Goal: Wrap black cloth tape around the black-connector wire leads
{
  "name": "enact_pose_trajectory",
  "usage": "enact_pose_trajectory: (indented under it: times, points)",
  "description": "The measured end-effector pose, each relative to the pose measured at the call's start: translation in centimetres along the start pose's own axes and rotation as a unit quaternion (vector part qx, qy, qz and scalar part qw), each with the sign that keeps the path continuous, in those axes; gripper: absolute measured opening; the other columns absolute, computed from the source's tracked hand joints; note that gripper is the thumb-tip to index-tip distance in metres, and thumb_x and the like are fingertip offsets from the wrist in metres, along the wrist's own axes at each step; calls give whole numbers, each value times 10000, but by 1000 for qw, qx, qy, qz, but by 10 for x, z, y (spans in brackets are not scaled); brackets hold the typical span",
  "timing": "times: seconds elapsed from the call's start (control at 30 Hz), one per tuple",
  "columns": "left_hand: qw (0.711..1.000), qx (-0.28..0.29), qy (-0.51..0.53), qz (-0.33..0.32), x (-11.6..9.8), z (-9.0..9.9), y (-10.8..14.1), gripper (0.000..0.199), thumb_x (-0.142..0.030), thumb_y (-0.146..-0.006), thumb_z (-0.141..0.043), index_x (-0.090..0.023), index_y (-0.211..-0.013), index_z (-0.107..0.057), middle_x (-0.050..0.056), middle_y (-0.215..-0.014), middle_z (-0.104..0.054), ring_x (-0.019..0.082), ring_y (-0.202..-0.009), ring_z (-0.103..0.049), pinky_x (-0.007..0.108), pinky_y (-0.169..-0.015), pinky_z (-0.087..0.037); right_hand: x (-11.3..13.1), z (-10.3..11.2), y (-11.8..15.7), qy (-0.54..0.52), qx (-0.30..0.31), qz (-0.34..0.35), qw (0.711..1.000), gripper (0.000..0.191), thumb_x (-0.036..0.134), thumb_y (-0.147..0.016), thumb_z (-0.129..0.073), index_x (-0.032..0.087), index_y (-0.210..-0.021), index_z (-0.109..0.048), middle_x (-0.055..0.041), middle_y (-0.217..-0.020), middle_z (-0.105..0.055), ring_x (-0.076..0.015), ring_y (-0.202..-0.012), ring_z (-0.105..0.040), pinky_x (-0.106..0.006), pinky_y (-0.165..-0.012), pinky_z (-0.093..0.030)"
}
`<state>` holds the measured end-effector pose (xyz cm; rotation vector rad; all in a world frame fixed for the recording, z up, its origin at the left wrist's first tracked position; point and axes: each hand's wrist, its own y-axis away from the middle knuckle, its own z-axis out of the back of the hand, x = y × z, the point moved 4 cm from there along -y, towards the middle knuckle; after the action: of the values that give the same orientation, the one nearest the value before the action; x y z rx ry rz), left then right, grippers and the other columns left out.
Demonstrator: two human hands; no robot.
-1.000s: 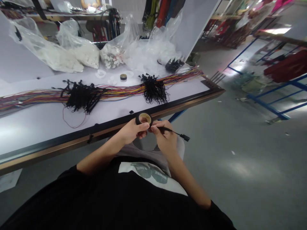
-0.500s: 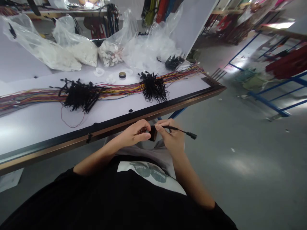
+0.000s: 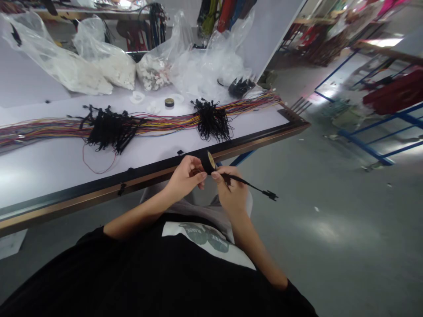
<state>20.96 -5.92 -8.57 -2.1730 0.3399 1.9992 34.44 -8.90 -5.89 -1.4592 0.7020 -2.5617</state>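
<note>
A black cable (image 3: 243,180) with a black plug connector (image 3: 271,195) at its free end runs out to the right from my right hand (image 3: 233,191). My right thumb and fingers are pinched on the cable. My left hand (image 3: 185,176) is closed at the cable's other end, where thin reddish wires show between the curled fingers; its exact grip is partly hidden. A roll of black tape (image 3: 208,162) stands tilted between the two hands, against the cable, with its pale core facing right. Both hands are over my lap, just off the table's front edge.
On the white table (image 3: 148,152) lies a long wire bundle (image 3: 165,125) with two black connector clusters (image 3: 112,127) (image 3: 213,119). Behind are a second tape roll (image 3: 169,102) and plastic bags of white parts (image 3: 153,72). Blue-framed racks (image 3: 366,147) stand on the right.
The tape roll has swung up from below the fingertips to above them, its core now in view. My left hand has shifted slightly up, and the connector end has dropped a little to the right.
</note>
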Motion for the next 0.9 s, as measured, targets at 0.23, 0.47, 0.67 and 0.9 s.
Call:
enact_pose_trajectory:
  times: [0.23, 0.47, 0.67, 0.9]
  points:
    - [975, 156, 111, 112, 9, 0, -7, 199, -351, -761, -613, -166, -829, -586, 19, -631, -592, 117, -527, -557, 226, -418, -370, 2, 0, -4, 11, 31, -27, 999, 172, 370, -812, -567, 247, -693, -553, -16, -757, -675, -182, -701, -615, -322, -665, -482]
    - [986, 41, 126, 103, 4, 0, -8, 251, -364, -642, -690, -145, -658, -567, -20, -543, -525, 73, -474, -471, 204, -446, -357, -2, -4, -2, -38, 53, -78, 995, 152, 325, -775, -591, 240, -658, -548, -6, -731, -673, -176, -689, -621, -324, -660, -475]
    - [997, 40, 64, -10, -7, 10, 5, 333, -386, -619, -741, -153, -830, -631, 37, -822, -653, 149, -755, -599, 286, -719, -482, -21, -2, 1, -97, -5, -176, 979, 157, 349, -741, -625, 227, -660, -568, 1, -663, -645, -188, -640, -623, -351, -643, -482]
    - [987, 130, -62, -66, -13, 10, 7, 230, -391, -738, -623, -162, -744, -606, 50, -841, -614, 173, -835, -595, 315, -758, -474, -9, 7, -11, -61, 21, -39, 997, 155, 312, -759, -618, 247, -625, -575, 6, -734, -678, -193, -747, -634, -385, -775, -486]
